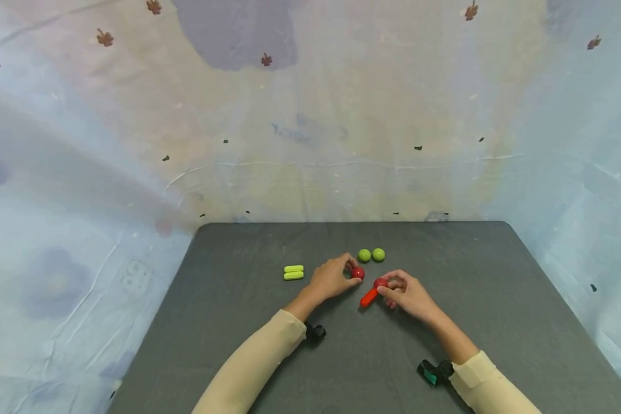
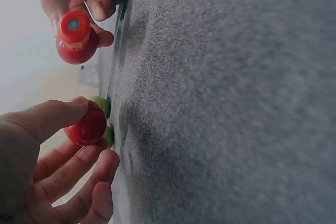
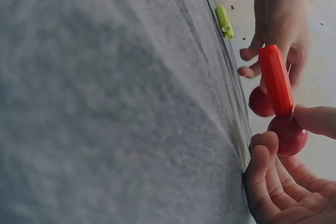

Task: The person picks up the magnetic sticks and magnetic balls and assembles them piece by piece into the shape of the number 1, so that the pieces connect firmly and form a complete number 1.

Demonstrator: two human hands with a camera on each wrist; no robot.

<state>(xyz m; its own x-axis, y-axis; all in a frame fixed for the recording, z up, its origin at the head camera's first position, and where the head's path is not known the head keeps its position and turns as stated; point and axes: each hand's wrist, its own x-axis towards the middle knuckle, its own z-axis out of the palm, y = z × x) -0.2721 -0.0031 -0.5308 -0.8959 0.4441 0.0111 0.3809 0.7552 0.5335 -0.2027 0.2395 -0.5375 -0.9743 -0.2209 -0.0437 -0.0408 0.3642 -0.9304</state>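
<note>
In the head view my left hand (image 1: 332,278) pinches a glossy red ball (image 1: 358,272) between thumb and fingers. A thin seam line runs across the ball (image 2: 88,125) in the left wrist view. My right hand (image 1: 411,295) grips a small red maraca (image 1: 370,297) by its round head, the thumb at the joint. Its ribbed orange-red handle (image 3: 276,80) points toward the near left in the head view. A round hole shows in the handle's end in the left wrist view. The two hands are close together, low over the table's middle.
Two green balls (image 1: 364,255) sit side by side just beyond the hands. To the left lie two yellow-green ribbed handles (image 1: 293,276), parallel. The dark grey table (image 1: 238,241) ends at a patterned cloth backdrop (image 1: 310,190).
</note>
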